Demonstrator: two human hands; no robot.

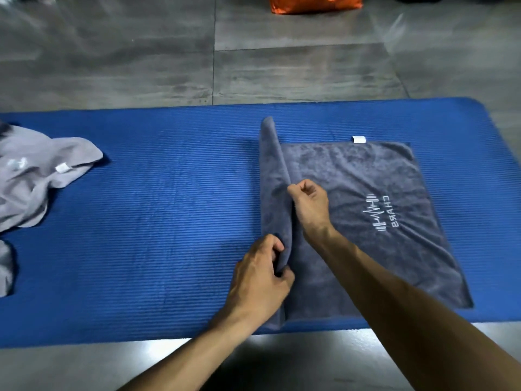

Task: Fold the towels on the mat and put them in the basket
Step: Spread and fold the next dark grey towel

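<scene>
Dark grey towel (380,210): spread flat toward right end of blue mat (155,221), white logo facing up, white tag (359,139) at far edge. Left edge raised into an upright fold. Left hand (260,277): pinching raised fold near mat's near edge, fingers curled round cloth. Right hand (310,203): pinching same fold farther along, toward mat's middle, knuckles bent. Light grey towel (39,176): crumpled, unfolded, at left end of mat, small white label showing. Orange bag (315,4): on grey tiled floor (141,66) beyond mat's far edge, partly cut off by frame.
</scene>
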